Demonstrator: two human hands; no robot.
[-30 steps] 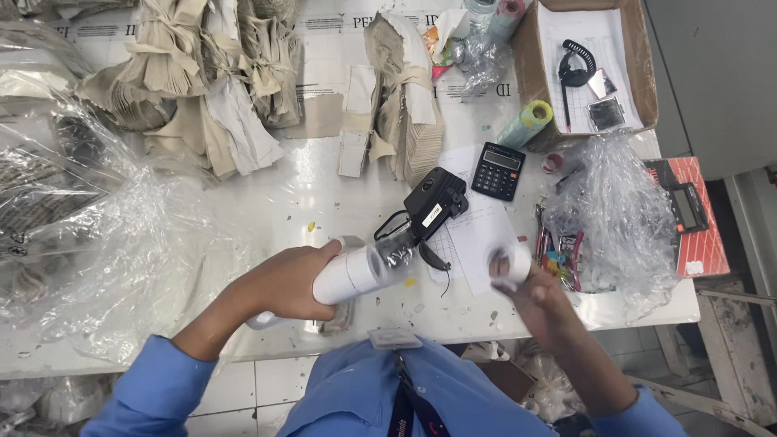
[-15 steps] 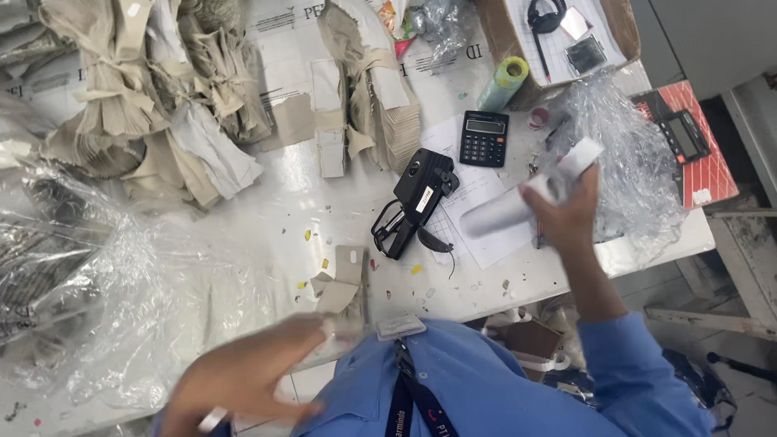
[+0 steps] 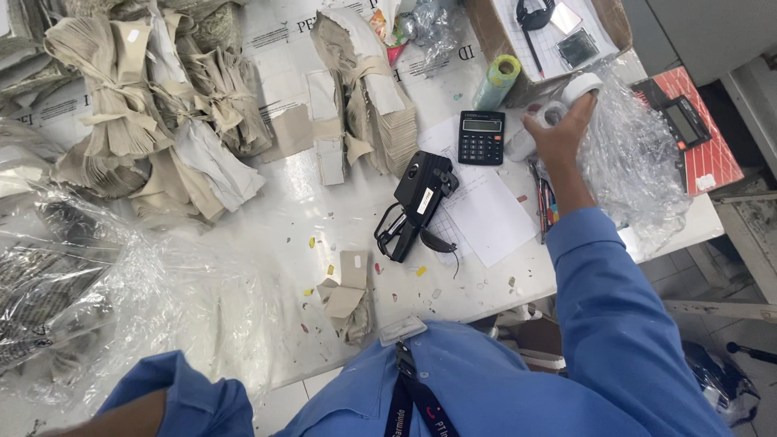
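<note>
While right hand (image 3: pixel 558 133) holds white roll (image 3: pixel 581 87), calculator (image 3: pixel 481 137) near

glossy plastic wrap (image 3: pixel 639 162) | matt paper roll (image 3: pixel 581 85) (white) | smooth tabletop (image 3: pixel 283 218)

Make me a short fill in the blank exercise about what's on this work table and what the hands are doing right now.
1. The right hand holds a white ____ of tape or labels.
2. The black calculator lies just ____ the black label gun in the picture.
3. The clear plastic bag lies beside the ____ hand.

Missing words: roll; above; right
</note>
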